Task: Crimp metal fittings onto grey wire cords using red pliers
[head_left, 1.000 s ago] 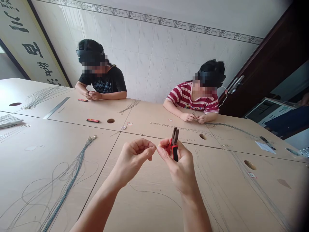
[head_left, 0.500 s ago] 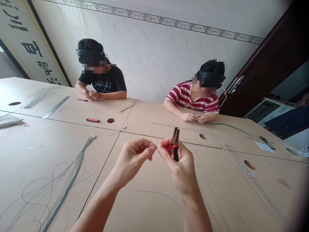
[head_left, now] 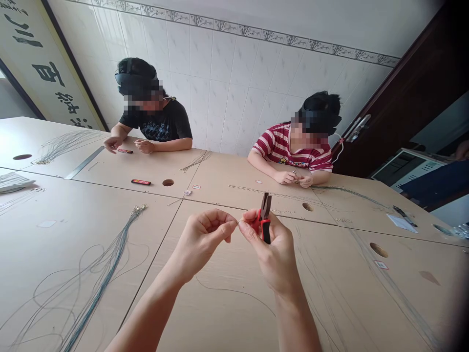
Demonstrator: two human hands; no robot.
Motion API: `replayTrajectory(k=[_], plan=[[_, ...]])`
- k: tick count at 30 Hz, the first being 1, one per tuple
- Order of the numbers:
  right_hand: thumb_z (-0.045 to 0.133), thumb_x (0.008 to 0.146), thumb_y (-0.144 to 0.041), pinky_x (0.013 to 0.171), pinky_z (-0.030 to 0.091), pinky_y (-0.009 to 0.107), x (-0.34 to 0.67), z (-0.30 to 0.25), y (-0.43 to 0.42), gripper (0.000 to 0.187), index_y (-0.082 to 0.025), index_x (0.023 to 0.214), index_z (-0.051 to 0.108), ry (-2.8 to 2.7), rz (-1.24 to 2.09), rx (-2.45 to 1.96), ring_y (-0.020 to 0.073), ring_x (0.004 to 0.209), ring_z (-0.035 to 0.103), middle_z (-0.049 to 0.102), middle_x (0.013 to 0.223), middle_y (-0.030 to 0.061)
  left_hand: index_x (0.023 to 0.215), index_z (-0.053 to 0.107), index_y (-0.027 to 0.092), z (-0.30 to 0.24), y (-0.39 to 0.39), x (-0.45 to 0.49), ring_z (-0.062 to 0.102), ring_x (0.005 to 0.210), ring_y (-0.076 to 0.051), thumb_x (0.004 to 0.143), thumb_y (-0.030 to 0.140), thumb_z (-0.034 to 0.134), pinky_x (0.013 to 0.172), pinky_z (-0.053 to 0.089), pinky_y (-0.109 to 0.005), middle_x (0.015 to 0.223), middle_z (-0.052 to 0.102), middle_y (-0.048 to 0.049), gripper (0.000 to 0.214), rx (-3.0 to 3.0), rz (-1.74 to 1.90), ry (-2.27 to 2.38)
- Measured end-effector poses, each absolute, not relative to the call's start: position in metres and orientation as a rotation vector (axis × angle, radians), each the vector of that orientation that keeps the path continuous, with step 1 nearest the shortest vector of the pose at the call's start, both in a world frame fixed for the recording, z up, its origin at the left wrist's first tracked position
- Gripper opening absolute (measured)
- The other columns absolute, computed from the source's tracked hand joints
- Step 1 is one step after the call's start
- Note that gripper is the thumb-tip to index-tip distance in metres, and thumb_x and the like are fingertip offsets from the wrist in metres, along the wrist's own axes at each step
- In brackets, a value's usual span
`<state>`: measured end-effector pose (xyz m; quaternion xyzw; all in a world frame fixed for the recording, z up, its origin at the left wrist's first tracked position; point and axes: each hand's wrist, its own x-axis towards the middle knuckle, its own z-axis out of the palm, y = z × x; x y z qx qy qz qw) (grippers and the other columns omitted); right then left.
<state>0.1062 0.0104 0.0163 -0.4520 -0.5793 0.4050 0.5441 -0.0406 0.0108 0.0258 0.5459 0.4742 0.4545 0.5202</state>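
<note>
Over the table's middle, my left hand (head_left: 207, 239) pinches a thin cord (head_left: 234, 292) between thumb and fingertips. The cord hangs below and curves to the right across the tabletop. My right hand (head_left: 271, 249) holds pliers (head_left: 264, 220) with red and black handles, their jaws pointing up and slightly apart. Its thumb and index finger also pinch together, close to my left fingertips. Whatever lies between the two pinches is too small to make out. To the left lies a bundle of grey-green cords (head_left: 120, 256) with metal clasps (head_left: 139, 209) at its far end.
Two people sit across the table, one in a black shirt (head_left: 164, 122), one in a striped shirt (head_left: 278, 142). A steel ruler (head_left: 85, 163), a red-and-black box cutter (head_left: 141, 182), more cords (head_left: 69, 144) and a pen (head_left: 405, 216) lie about. Round holes (head_left: 378, 250) pierce the tabletop.
The person in black has moved one hand out to the left, toward the ruler, away from the other. My hands stay nearly still; the pliers have shifted very slightly left.
</note>
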Motion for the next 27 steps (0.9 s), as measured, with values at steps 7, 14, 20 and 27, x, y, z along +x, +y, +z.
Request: replayTrajectory(k=[7, 14, 20, 27], plan=[[0.065, 0.081, -0.031, 0.071, 0.048, 0.025, 0.1057, 0.0126, 0.0118, 0.011, -0.021, 0.085, 0.060, -1.373, 0.944, -1.061, 0.0125, 0.075, 0.056, 0.059, 0.079, -0.0005, 0.075, 0.061, 0.016, 0.0245, 0.0110, -0.0415, 0.028, 0.051, -0.006, 0.085, 0.036, 0.059, 0.047, 0.022, -0.021, 0.061, 0.048, 0.0042, 0.022, 1.319, 1.087, 1.128], [0.064, 0.082, -0.031, 0.069, 0.047, 0.022, 0.1056, 0.0107, 0.0137, 0.010, -0.022, 0.085, 0.060, -1.380, 0.936, -1.048, 0.0108, 0.074, 0.055, 0.059, 0.078, -0.0020, 0.076, 0.061, 0.016, 0.0240, 0.0127, -0.0409, 0.028, 0.051, -0.006, 0.085, 0.037, 0.059, 0.047, 0.022, -0.021, 0.061, 0.048, 0.0043, 0.023, 1.320, 1.087, 1.127], [0.063, 0.084, -0.031, 0.068, 0.046, 0.021, 0.1065, 0.0098, 0.0153, 0.010, -0.022, 0.085, 0.060, -1.424, 0.925, -1.064, 0.0099, 0.073, 0.054, 0.059, 0.078, -0.0025, 0.073, 0.059, 0.016, 0.0219, 0.0131, -0.0414, 0.025, 0.050, -0.005, 0.085, 0.037, 0.059, 0.046, 0.020, -0.021, 0.060, 0.045, 0.0050, 0.025, 1.330, 1.083, 1.144], [0.063, 0.084, -0.031, 0.071, 0.046, 0.019, 0.1067, 0.0091, 0.0134, 0.009, -0.022, 0.084, 0.060, -1.450, 0.878, -1.063, 0.0097, 0.076, 0.055, 0.060, 0.078, -0.0030, 0.073, 0.061, 0.015, 0.0239, 0.0123, -0.0409, 0.029, 0.052, -0.006, 0.085, 0.037, 0.060, 0.046, 0.023, -0.020, 0.060, 0.047, 0.0045, 0.025, 1.355, 1.101, 1.146]])
